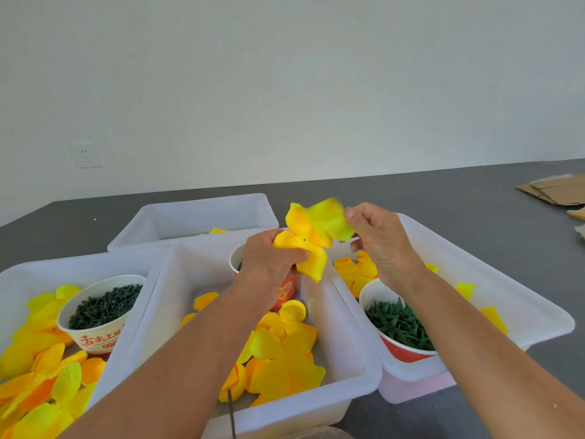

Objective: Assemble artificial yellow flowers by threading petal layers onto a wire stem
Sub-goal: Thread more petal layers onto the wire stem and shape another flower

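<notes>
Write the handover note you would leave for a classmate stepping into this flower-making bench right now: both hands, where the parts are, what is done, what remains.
Left hand grips a yellow petal layer over the middle tray; a small hole shows in it.
Right hand pinches the edge of a second, paler petal layer.
Loose petals lie in the middle tray; more in the left tray.
Cup of dark green pegs at left, cup of green leaf pieces at right.
Done: layers picked up. No wire stem visible in either hand, so threading is left.

Both hands [272, 258] [376, 245] raised, fingers pinched
</notes>
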A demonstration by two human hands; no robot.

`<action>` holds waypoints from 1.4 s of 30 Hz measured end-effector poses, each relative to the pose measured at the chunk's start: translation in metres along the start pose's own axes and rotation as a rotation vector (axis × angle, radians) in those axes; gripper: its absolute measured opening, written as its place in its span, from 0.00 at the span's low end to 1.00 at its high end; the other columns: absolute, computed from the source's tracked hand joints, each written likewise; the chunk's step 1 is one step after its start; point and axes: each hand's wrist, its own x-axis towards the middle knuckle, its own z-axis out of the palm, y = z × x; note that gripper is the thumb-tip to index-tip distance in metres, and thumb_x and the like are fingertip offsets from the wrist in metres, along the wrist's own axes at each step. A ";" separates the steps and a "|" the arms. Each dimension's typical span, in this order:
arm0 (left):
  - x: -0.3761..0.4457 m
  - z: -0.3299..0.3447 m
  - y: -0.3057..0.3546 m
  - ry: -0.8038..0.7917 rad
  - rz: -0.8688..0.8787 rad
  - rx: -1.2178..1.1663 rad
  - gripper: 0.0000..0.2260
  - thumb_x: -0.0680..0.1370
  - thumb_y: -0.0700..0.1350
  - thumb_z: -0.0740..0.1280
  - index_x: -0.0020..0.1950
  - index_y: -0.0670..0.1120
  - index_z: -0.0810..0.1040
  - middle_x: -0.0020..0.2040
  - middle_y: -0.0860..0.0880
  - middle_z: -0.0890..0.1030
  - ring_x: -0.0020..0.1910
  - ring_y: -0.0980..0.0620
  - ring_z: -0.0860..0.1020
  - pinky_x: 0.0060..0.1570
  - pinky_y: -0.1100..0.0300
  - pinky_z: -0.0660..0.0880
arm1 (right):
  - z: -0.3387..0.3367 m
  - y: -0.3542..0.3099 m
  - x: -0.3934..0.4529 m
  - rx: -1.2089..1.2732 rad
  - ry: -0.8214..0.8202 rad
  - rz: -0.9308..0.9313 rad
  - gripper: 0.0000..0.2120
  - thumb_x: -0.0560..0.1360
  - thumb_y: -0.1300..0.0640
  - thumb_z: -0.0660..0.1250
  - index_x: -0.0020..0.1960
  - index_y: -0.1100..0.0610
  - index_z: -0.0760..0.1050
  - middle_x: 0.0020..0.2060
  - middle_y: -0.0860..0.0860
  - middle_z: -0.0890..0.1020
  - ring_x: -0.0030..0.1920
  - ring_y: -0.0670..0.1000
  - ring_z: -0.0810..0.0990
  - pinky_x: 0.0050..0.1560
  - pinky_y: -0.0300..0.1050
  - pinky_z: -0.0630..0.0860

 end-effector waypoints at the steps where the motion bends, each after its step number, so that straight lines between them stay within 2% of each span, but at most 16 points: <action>1: 0.000 -0.001 0.000 0.020 -0.009 0.004 0.12 0.68 0.34 0.73 0.44 0.48 0.78 0.49 0.40 0.82 0.51 0.38 0.80 0.52 0.42 0.78 | -0.001 0.000 0.001 -0.009 0.059 -0.011 0.12 0.79 0.59 0.60 0.44 0.67 0.74 0.35 0.57 0.78 0.32 0.48 0.75 0.28 0.35 0.69; 3: 0.001 -0.001 0.000 0.043 -0.018 -0.001 0.12 0.68 0.33 0.73 0.42 0.48 0.78 0.48 0.40 0.82 0.51 0.38 0.79 0.53 0.41 0.77 | -0.003 0.000 0.004 -0.025 0.168 -0.018 0.11 0.79 0.59 0.60 0.43 0.65 0.74 0.31 0.54 0.76 0.26 0.43 0.73 0.26 0.34 0.66; 6: 0.003 -0.001 -0.001 0.055 -0.017 0.007 0.12 0.68 0.34 0.73 0.40 0.49 0.77 0.46 0.42 0.82 0.51 0.38 0.80 0.53 0.41 0.76 | -0.006 0.002 0.006 0.010 0.275 0.026 0.12 0.79 0.58 0.61 0.43 0.67 0.74 0.30 0.57 0.71 0.20 0.42 0.65 0.22 0.35 0.62; 11: 0.006 -0.004 -0.001 0.160 -0.017 0.053 0.13 0.68 0.37 0.74 0.38 0.52 0.74 0.49 0.43 0.81 0.51 0.40 0.79 0.55 0.43 0.76 | -0.017 0.000 0.008 0.183 0.473 0.131 0.13 0.79 0.60 0.61 0.35 0.59 0.69 0.26 0.56 0.73 0.17 0.43 0.71 0.19 0.34 0.62; 16: 0.006 -0.004 -0.001 0.163 -0.025 0.039 0.11 0.69 0.37 0.73 0.37 0.51 0.75 0.48 0.42 0.81 0.51 0.39 0.79 0.54 0.43 0.76 | -0.020 0.002 0.010 0.081 0.520 0.181 0.07 0.78 0.63 0.60 0.43 0.59 0.73 0.25 0.54 0.77 0.21 0.45 0.75 0.26 0.38 0.70; 21: 0.005 -0.005 0.000 0.139 -0.033 -0.011 0.10 0.69 0.37 0.74 0.38 0.50 0.76 0.49 0.41 0.81 0.51 0.39 0.79 0.55 0.42 0.76 | -0.021 0.008 0.010 -0.265 0.470 0.154 0.02 0.73 0.61 0.67 0.44 0.57 0.79 0.28 0.51 0.79 0.24 0.43 0.78 0.25 0.39 0.70; 23: 0.004 -0.004 -0.001 0.108 -0.031 -0.048 0.11 0.70 0.37 0.73 0.40 0.51 0.76 0.49 0.42 0.81 0.51 0.40 0.80 0.54 0.44 0.77 | -0.018 0.009 0.008 -0.408 0.423 0.124 0.04 0.71 0.60 0.70 0.45 0.57 0.80 0.36 0.53 0.81 0.37 0.52 0.82 0.37 0.47 0.78; 25: 0.004 -0.004 -0.001 0.076 -0.032 -0.096 0.11 0.71 0.37 0.72 0.41 0.52 0.75 0.49 0.44 0.81 0.50 0.43 0.80 0.51 0.49 0.79 | -0.014 0.011 0.006 -0.615 0.357 0.073 0.05 0.72 0.60 0.69 0.47 0.56 0.82 0.44 0.54 0.82 0.48 0.56 0.80 0.50 0.49 0.76; 28: 0.003 -0.003 0.000 0.048 -0.029 -0.127 0.10 0.72 0.37 0.71 0.44 0.51 0.75 0.50 0.44 0.81 0.50 0.43 0.80 0.49 0.50 0.79 | -0.009 0.012 0.001 -0.911 0.143 0.051 0.09 0.73 0.62 0.66 0.50 0.53 0.82 0.48 0.51 0.81 0.53 0.54 0.77 0.49 0.43 0.72; 31: 0.003 -0.003 0.001 0.042 -0.027 -0.135 0.09 0.73 0.37 0.70 0.44 0.51 0.76 0.50 0.43 0.81 0.49 0.43 0.81 0.47 0.51 0.79 | -0.006 0.008 -0.003 -0.929 -0.127 0.153 0.07 0.72 0.56 0.68 0.48 0.55 0.83 0.42 0.51 0.81 0.48 0.52 0.78 0.47 0.44 0.73; 34: 0.004 -0.003 0.001 0.050 -0.034 -0.153 0.08 0.74 0.37 0.70 0.44 0.50 0.76 0.50 0.43 0.81 0.50 0.43 0.80 0.47 0.50 0.79 | -0.003 0.004 -0.004 -0.796 -0.269 0.262 0.09 0.72 0.58 0.67 0.48 0.58 0.83 0.48 0.53 0.83 0.51 0.52 0.78 0.50 0.44 0.75; 36: 0.004 -0.003 0.001 0.060 -0.036 -0.150 0.07 0.74 0.38 0.70 0.45 0.50 0.76 0.51 0.42 0.81 0.51 0.42 0.80 0.50 0.48 0.78 | -0.002 0.003 -0.003 -0.780 -0.331 0.333 0.11 0.71 0.59 0.64 0.48 0.61 0.82 0.50 0.57 0.83 0.54 0.56 0.78 0.55 0.49 0.75; 37: 0.003 -0.003 0.001 0.064 -0.038 -0.151 0.07 0.74 0.38 0.70 0.47 0.49 0.76 0.52 0.42 0.81 0.51 0.42 0.80 0.50 0.48 0.78 | -0.002 0.002 -0.002 -0.778 -0.343 0.358 0.12 0.71 0.58 0.63 0.47 0.62 0.82 0.49 0.58 0.83 0.53 0.57 0.79 0.54 0.50 0.74; 39: 0.004 -0.003 0.001 0.068 -0.042 -0.159 0.08 0.74 0.38 0.69 0.50 0.48 0.76 0.52 0.43 0.81 0.52 0.42 0.80 0.49 0.50 0.79 | -0.001 0.001 -0.002 -0.779 -0.299 0.349 0.14 0.72 0.56 0.62 0.44 0.64 0.82 0.44 0.59 0.83 0.43 0.55 0.78 0.46 0.47 0.73; 40: 0.004 -0.003 0.001 0.068 -0.043 -0.161 0.08 0.74 0.38 0.69 0.50 0.48 0.76 0.52 0.43 0.81 0.52 0.42 0.80 0.48 0.50 0.79 | -0.002 0.001 -0.001 -0.784 -0.251 0.304 0.14 0.72 0.56 0.62 0.41 0.66 0.80 0.40 0.61 0.82 0.37 0.53 0.74 0.41 0.46 0.70; 42: 0.004 -0.003 0.001 0.064 -0.044 -0.159 0.08 0.75 0.38 0.69 0.50 0.49 0.76 0.52 0.43 0.80 0.52 0.42 0.80 0.49 0.50 0.79 | -0.002 -0.001 -0.002 -0.769 -0.176 0.199 0.14 0.72 0.57 0.62 0.36 0.68 0.76 0.31 0.62 0.76 0.33 0.51 0.66 0.38 0.45 0.66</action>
